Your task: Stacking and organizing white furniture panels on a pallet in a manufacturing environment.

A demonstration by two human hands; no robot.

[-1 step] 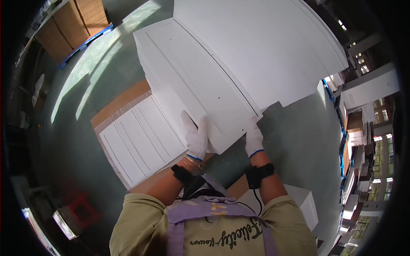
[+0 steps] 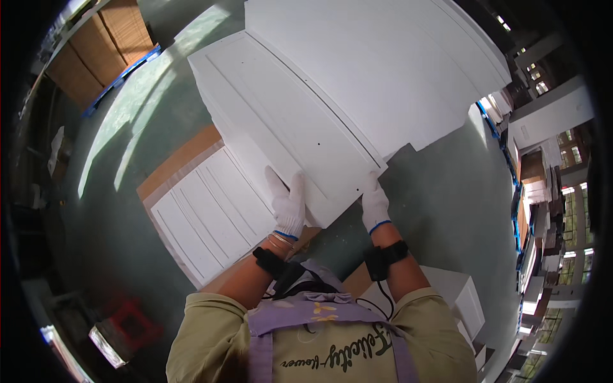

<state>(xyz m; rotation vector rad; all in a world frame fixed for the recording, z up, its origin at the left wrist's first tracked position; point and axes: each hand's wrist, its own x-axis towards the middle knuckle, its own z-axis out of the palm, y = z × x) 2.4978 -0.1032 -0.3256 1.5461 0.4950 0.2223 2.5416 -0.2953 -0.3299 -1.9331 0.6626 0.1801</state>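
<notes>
A long white panel (image 2: 281,121) with a groove along its length and several small dark holes stretches away from me, one long side beside a larger white sheet (image 2: 383,70). My left hand (image 2: 287,203), in a white knit glove with a blue cuff, is closed on the panel's left edge near its close end, thumb and fingers apart around it. At the close right corner, my right hand (image 2: 375,203), gloved the same way, grips the edge; its fingertips are partly hidden. Black straps with dark boxes circle both wrists.
To the left, a grooved white board (image 2: 211,214) lies on brown cardboard (image 2: 182,153). Behind my right arm stands a white box-like piece (image 2: 456,293). Brown stacks (image 2: 96,51) sit on a blue pallet at the far left. A red stool-like object (image 2: 134,322) is at lower left.
The whole view has shifted slightly, with the panel and both hands a little further left in it. Both hands keep the same hold on the panel.
</notes>
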